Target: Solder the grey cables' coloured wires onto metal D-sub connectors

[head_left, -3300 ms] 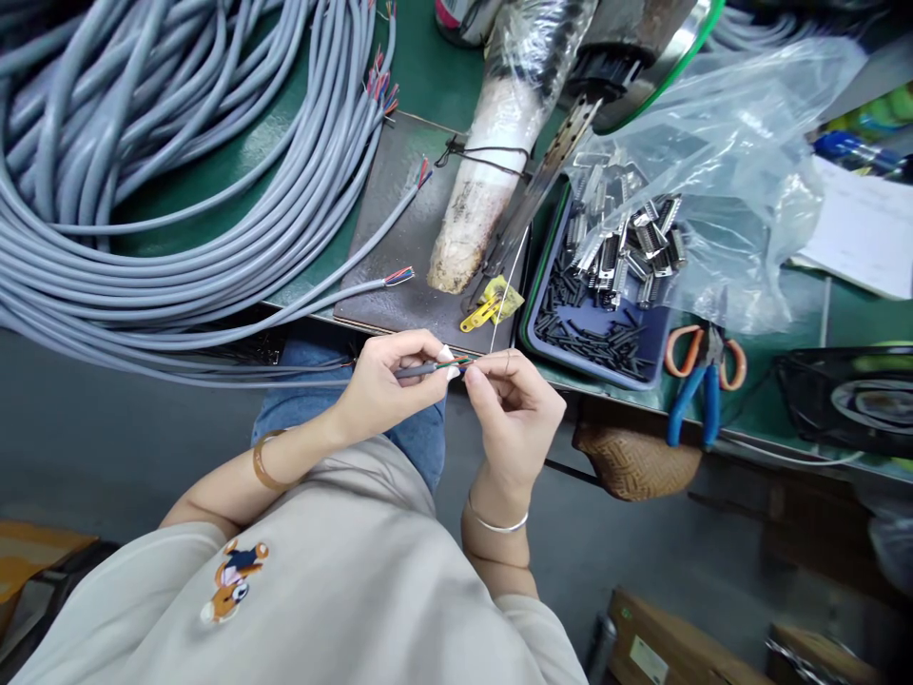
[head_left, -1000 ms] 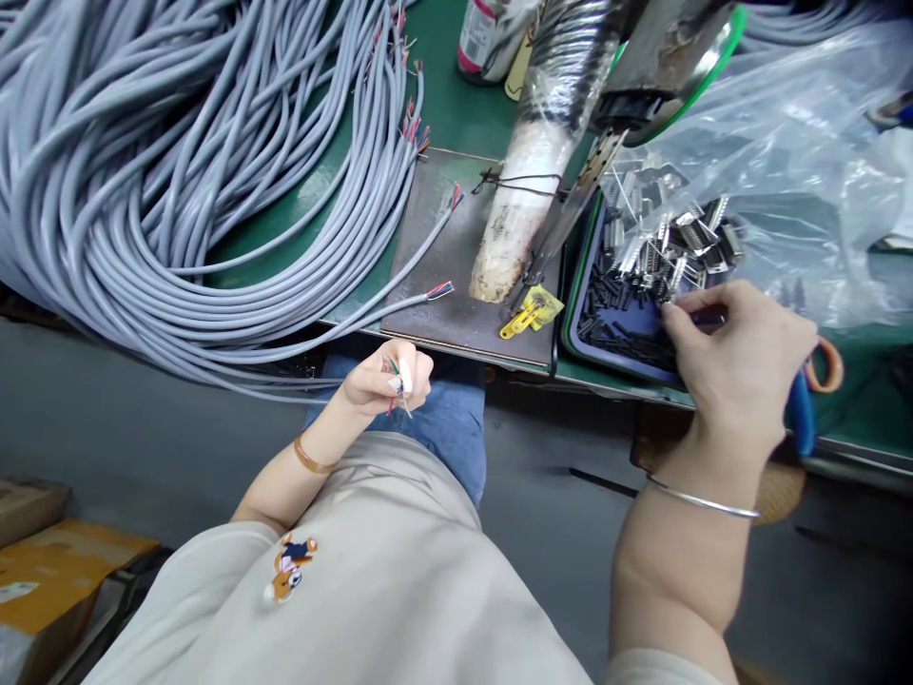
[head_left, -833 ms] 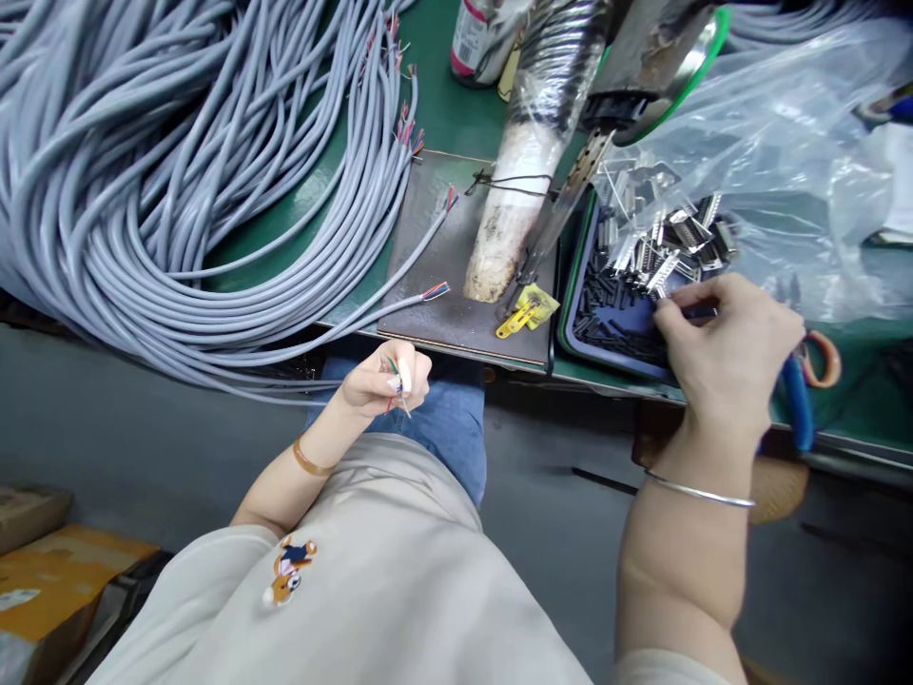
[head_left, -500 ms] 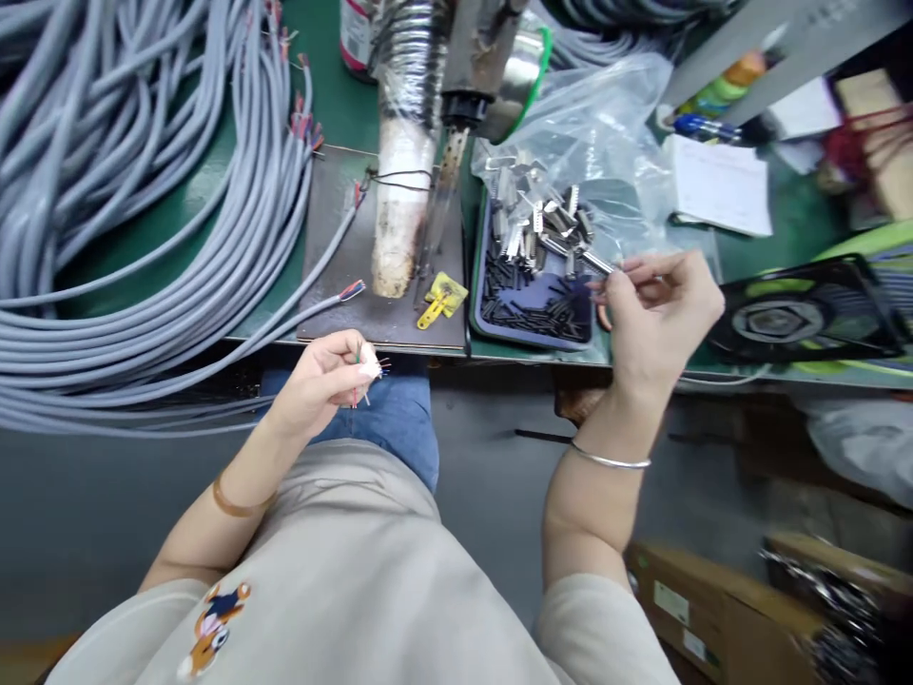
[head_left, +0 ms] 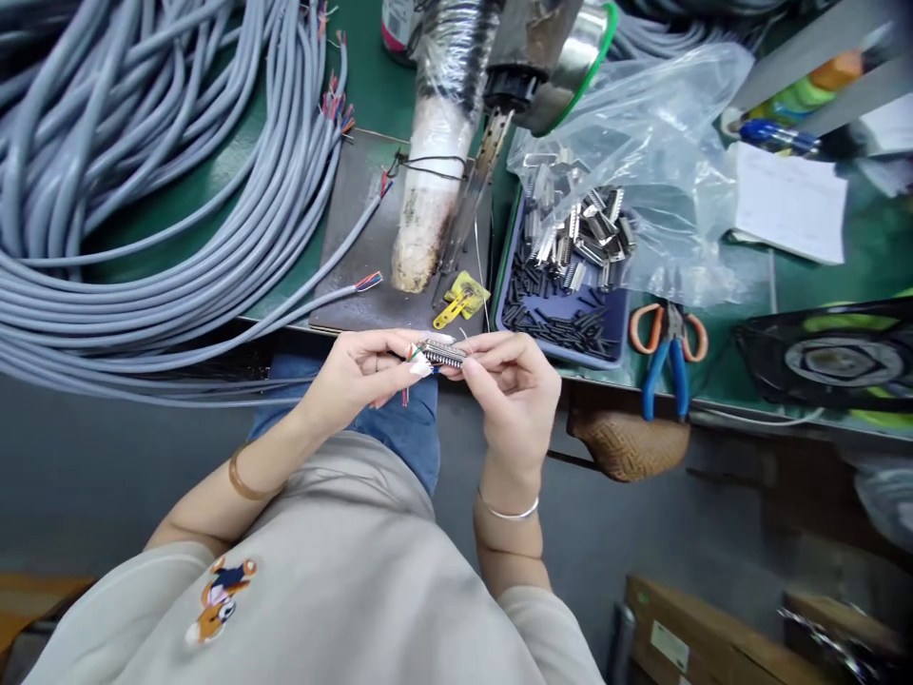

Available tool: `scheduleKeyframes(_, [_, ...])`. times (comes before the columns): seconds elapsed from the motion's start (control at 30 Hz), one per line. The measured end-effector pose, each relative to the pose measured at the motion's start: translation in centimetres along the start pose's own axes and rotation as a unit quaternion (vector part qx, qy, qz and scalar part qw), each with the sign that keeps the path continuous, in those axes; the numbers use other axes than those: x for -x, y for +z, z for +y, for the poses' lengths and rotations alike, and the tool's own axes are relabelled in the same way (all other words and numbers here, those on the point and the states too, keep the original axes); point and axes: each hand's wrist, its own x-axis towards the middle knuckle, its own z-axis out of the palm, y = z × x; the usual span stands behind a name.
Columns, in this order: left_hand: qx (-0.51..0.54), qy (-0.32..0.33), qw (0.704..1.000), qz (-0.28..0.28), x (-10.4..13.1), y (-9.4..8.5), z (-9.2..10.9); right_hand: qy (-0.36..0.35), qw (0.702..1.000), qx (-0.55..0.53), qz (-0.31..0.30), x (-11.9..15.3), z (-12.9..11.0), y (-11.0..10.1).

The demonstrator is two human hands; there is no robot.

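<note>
Beige cartoon-patch top (head_left: 342, 590), wrist bangles (head_left: 506, 514)

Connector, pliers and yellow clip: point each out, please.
Connector (head_left: 443, 355), head view, middle of its metal body between the fingertips.
Pliers (head_left: 662, 366), head view, upper blue handles.
Yellow clip (head_left: 460, 298), head view, its middle.

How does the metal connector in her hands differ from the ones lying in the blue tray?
The connector in hand is single and pinched between the right hand and left hand, beside coloured wires. The tray connectors lie piled at odd angles in the blue tray, half under a plastic bag, untouched. Both look silvery and long.
</note>
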Motion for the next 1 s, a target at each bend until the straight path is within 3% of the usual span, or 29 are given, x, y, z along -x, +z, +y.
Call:
scheduleKeyframes(0.17, [0.015, 0.003, 1.000, 0.020, -0.1, -0.5, -0.3, -0.004, 0.999, 0.018, 0.031, 0.7, 0.9, 1.3])
scheduleKeyframes(0.37, [0.056, 0.008, 0.998, 0.022, -0.2, -0.6, 0.0, -0.007, 0.998, 0.057, 0.000, 1.5, 0.8, 1.5])
scheduleKeyframes(0.5, [0.071, -0.056, 0.996, -0.023, -0.3, -0.7, 0.8, -0.033, 0.996, 0.076, 0.030, 1.2, 0.1, 0.7])
scheduleKeyframes(0.63, [0.083, -0.142, 0.980, -0.115, -0.4, -0.9, 1.1, 0.023, 0.991, 0.070, -0.111, 0.3, -0.5, 0.1])
scheduleKeyframes(0.7, [0.087, -0.153, 0.976, -0.130, -0.4, -1.1, 1.1, 0.024, 0.988, 0.065, -0.138, 0.0, -0.5, 0.1])
scheduleKeyframes(0.83, [0.068, -0.142, 0.983, -0.093, -0.5, -1.1, 0.9, -0.022, 0.993, 0.074, -0.086, 0.0, -0.3, 0.3])
scheduleKeyframes(1.0, [0.044, -0.060, 0.997, 0.028, -0.7, -0.8, 0.7, -0.065, 0.991, 0.090, 0.075, 0.1, 0.0, -0.3])
